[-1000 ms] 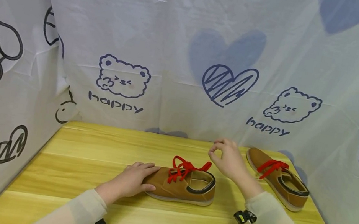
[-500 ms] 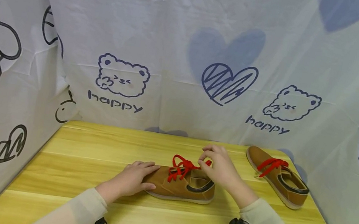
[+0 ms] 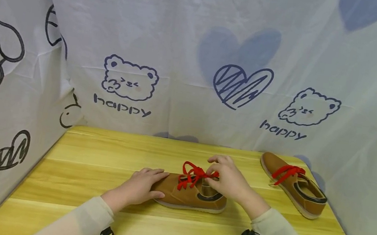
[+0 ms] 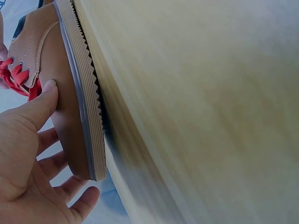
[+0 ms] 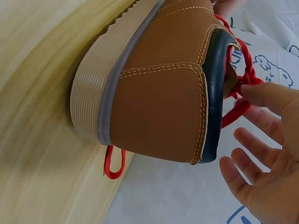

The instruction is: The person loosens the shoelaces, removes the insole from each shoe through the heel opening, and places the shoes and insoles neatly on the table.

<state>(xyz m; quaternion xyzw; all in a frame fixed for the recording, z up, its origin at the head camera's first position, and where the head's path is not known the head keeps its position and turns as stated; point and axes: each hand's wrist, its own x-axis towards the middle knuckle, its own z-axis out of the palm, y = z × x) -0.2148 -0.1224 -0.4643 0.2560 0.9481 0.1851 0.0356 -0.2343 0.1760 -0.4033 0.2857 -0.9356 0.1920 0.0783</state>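
Observation:
A brown shoe [image 3: 180,196] with a pale sole lies on the table, toe to the left. My left hand [image 3: 139,186] holds its toe, the thumb on the near side and the fingers over the far side; the left wrist view shows the thumb against the leather upper [image 4: 70,123]. Over the shoe's opening, my right hand [image 3: 230,182] pinches the tied red shoelace [image 3: 198,171] between thumb and index finger. In the right wrist view the lace [image 5: 249,70] meets those fingertips beside the dark collar [image 5: 216,93], with the other fingers loosely bent.
A second brown shoe [image 3: 291,187] with a tied red lace sits at the table's back right, toe pointing away. The yellow wooden table [image 3: 96,148] is bordered behind and on both sides by a white printed cloth [image 3: 182,108].
My right hand has moved left and down from beside the shoe onto the red shoelace, and now pinches it. The left hand has stayed on the toe.

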